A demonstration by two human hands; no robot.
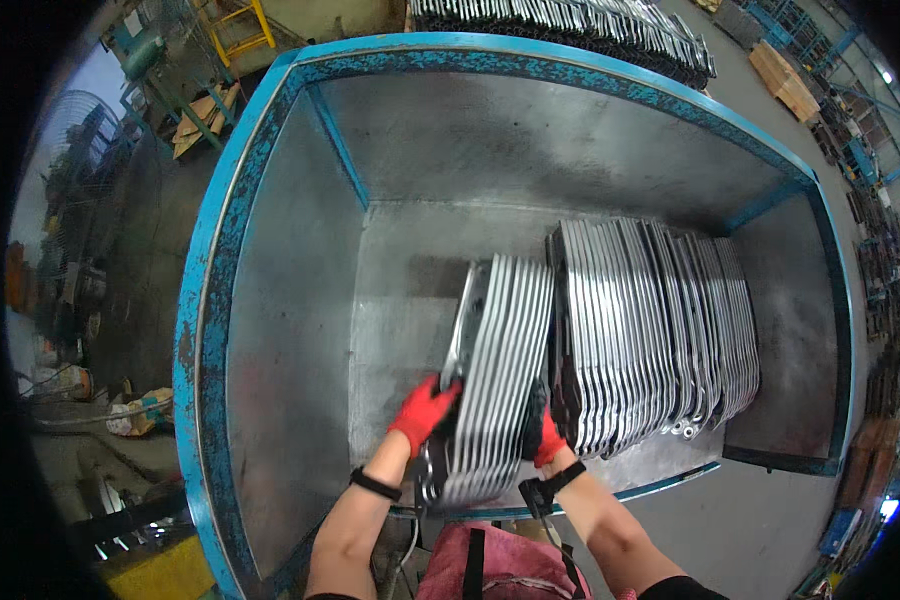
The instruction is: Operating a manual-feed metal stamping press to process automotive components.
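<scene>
Between my hands stands a stack of long, shiny bent metal bars [500, 370], packed side by side and leaning slightly. My left hand [425, 410], in a red glove with dark fingers, presses against the stack's left side. Against its right side, near the lower end, is my right hand [544, 428] in a matching glove, its fingers partly hidden by the bars. A larger row of similar metal bars [620, 330] stands just to the right. Both lots are inside a big metal bin with a chipped blue rim [198, 310].
The bin's tall walls surround the bars on the left, far and right sides; its near side is low. More metal parts [570, 30] are piled beyond the far rim. A wooden crate [782, 80] lies at the far right, and a yellow ladder [240, 45] stands at the far left.
</scene>
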